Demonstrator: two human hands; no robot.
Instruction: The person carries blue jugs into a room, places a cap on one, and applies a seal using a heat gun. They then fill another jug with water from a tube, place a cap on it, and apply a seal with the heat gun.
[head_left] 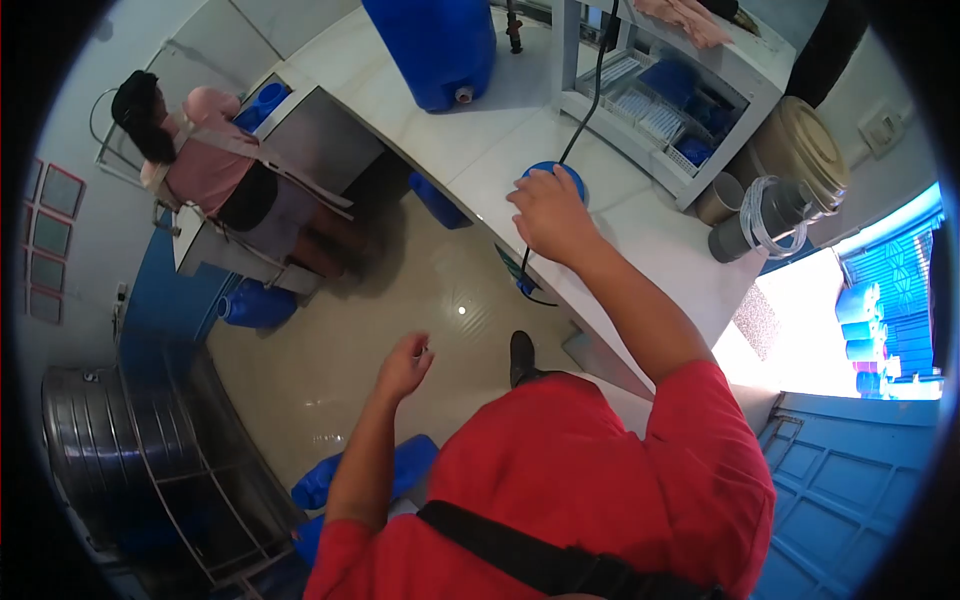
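My right hand: palm down, fingers partly spread and bent, over a blue disc on the worktop. Touch looks likely; can't tell whether I'm gripping. Black cable runs away from the disc, straight ahead of that hand; a second dark cord drops below its fingers, past the worktop edge. Big blue container ahead and left of it; brown cup to its right. My left hand: loosely curled above the floor, contents unclear.
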